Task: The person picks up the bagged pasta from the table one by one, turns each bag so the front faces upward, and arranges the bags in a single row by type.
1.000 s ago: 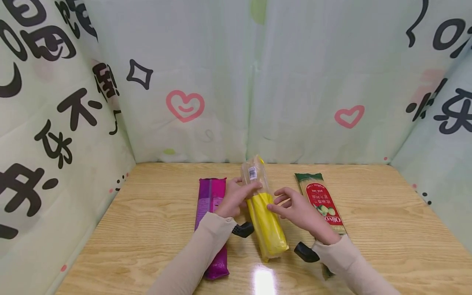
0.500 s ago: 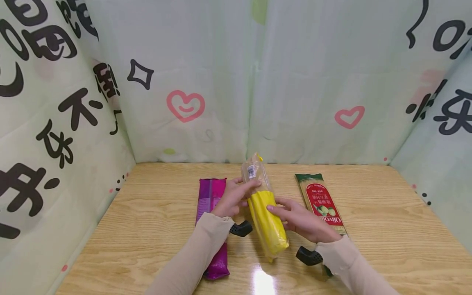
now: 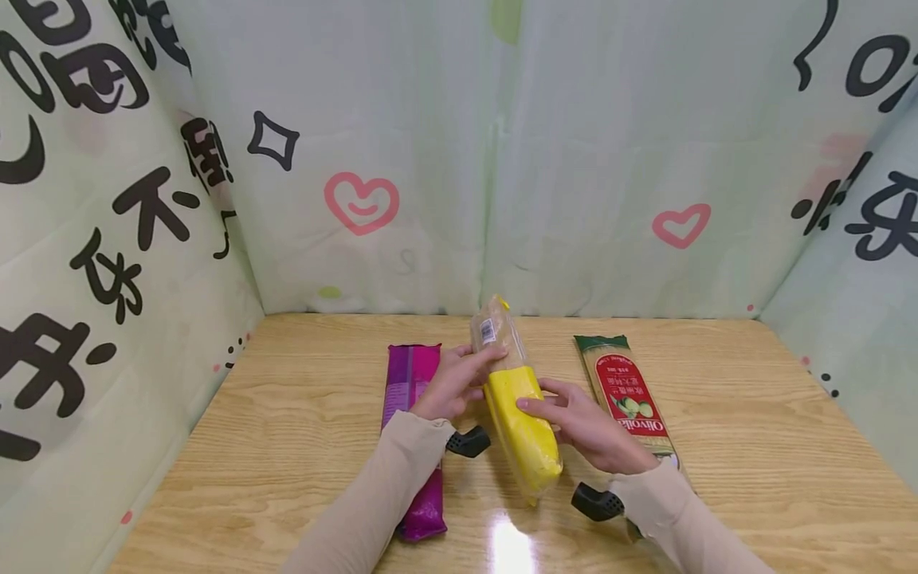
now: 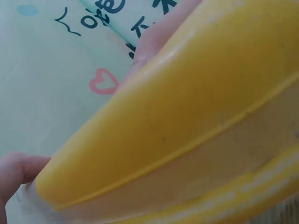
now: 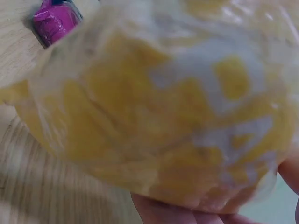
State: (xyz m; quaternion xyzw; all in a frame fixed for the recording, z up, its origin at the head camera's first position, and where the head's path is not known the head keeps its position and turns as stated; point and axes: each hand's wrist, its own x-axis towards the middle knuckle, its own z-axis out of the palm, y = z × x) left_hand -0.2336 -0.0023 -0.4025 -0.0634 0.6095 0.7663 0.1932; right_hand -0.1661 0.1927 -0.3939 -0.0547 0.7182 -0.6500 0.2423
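Note:
A long yellow-and-clear plastic packet, apparently of dried noodles, is tilted above the table between both hands, its clear end with a barcode pointing away. My left hand grips it near the clear part, thumb across the top. On the other side, my right hand holds the yellow part, with the thumb on top and the fingers beneath. The yellow noodle packet fills much of the left wrist view. In the right wrist view, the packet's crinkled end hides most of the right hand.
A purple packet lies on the wooden table at the left, partly under the left forearm. To the right lies a green-and-red pasta packet, partly covered by the right arm. Printed curtains enclose the back and sides.
My right hand has closed in on the yellow packet, its fingers going from spread beside it to wrapped under it. The left hand keeps its grip; the packet has barely shifted.

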